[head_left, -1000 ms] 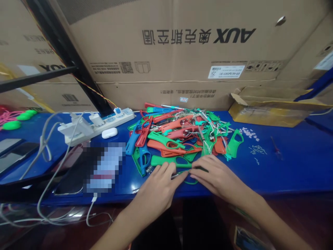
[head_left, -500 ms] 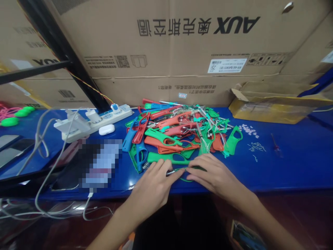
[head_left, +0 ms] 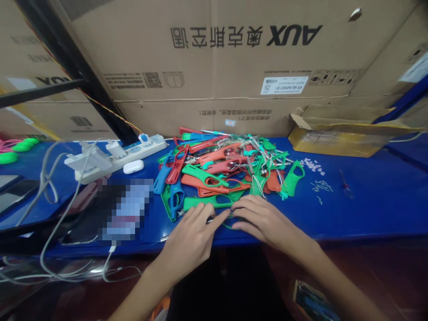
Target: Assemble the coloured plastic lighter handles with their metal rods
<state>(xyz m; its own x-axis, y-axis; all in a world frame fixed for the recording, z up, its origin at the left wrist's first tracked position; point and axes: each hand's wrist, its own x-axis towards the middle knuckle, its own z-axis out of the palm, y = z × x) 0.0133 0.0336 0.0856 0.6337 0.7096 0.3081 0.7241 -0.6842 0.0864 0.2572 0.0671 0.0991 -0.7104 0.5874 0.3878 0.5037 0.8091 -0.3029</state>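
My left hand (head_left: 194,232) is closed at the front of the table, its index finger stretched toward my right hand (head_left: 262,220). Both hold a green lighter casing (head_left: 228,226) between them, with most of it hidden under the fingers. A dark, shiny bit of the lighter shows by the left fingers. My right fingers are bent over the casing's other end. Just beyond my hands lies another green lighter casing (head_left: 200,203). Behind it spreads a pile of red, blue, green and orange lighter casings (head_left: 217,156), mixed with metal tubes and white wires.
A screwdriver (head_left: 346,185), small screws (head_left: 323,186) and pink bits (head_left: 312,165) lie on the right. An open cardboard box (head_left: 334,140) stands behind them. On the left are a power strip (head_left: 133,156), a white earbud case (head_left: 133,166) and a phone (head_left: 127,209) on its cable.
The whole view has shifted slightly, so the table things appear further left. My left index finger now reaches further over the casing, while both hands stay on it.
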